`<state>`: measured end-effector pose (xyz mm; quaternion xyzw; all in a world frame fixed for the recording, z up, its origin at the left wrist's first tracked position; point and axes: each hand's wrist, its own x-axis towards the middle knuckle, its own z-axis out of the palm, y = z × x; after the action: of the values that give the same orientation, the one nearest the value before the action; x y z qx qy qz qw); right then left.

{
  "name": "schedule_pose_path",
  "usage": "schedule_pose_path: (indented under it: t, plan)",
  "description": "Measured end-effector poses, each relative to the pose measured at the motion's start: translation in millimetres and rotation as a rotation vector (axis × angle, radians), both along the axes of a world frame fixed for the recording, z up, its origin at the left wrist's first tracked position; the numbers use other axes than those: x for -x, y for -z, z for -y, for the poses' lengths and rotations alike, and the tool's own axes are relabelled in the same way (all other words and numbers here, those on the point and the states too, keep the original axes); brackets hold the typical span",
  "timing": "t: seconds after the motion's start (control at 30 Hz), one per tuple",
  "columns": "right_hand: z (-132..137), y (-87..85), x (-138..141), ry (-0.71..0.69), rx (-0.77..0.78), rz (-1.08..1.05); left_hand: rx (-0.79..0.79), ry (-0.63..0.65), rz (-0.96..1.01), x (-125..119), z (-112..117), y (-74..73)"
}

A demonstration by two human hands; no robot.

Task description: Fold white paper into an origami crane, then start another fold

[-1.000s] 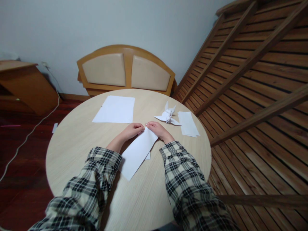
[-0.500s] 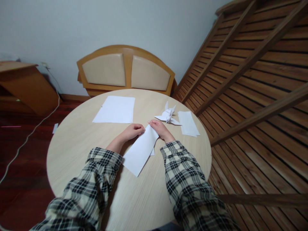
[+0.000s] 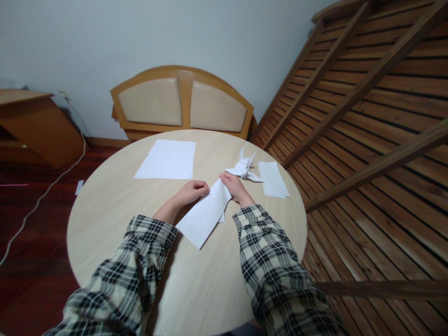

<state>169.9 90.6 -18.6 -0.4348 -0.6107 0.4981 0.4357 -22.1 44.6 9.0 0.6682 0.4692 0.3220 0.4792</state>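
Observation:
Between my hands, a folded sheet of white paper (image 3: 203,217) slants across the round table (image 3: 217,284), its near corner pointing toward me. My left hand (image 3: 194,191) pinches the paper's upper left edge, fingers curled in. At the far right corner my right hand (image 3: 235,186) grips the sheet, thumb and fingers closed around it. A small corner of a lower layer sticks out from under the paper's right side. Just beyond my right hand rests a white origami crane (image 3: 244,167) with pointed wings spread.
A stack of white sheets (image 3: 166,159) lies at the table's far left. Narrower white paper strips (image 3: 273,179) lie near the right edge. A padded headboard (image 3: 182,102) stands behind the table, and a slatted wooden frame (image 3: 367,154) leans on the right.
The folded paper has shifted slightly away from me, its near corner now farther up the table. My right fingertips have slid a little to the right along its far end.

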Motion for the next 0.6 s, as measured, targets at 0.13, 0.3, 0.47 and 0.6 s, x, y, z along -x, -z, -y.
schedule_pose_path:
  t: [0.13, 0.3, 0.47, 0.6]
  plan:
    - [-3, 4.0, -1, 0.030, -0.001, -0.008, -0.017, 0.014, -0.009, 2, -2, 1.7]
    - [-8, 9.5, -2, 0.077, -0.018, -0.060, -0.015, 0.029, 0.009, 5, -2, 5.1]
    - [-12, 12.1, -1, 0.098, 0.002, -0.084, -0.010, 0.025, -0.003, 6, 0, 5.5]
    - [-13, 13.8, 0, 0.126, -0.023, -0.083, -0.005, 0.022, -0.015, 9, 1, 4.7]
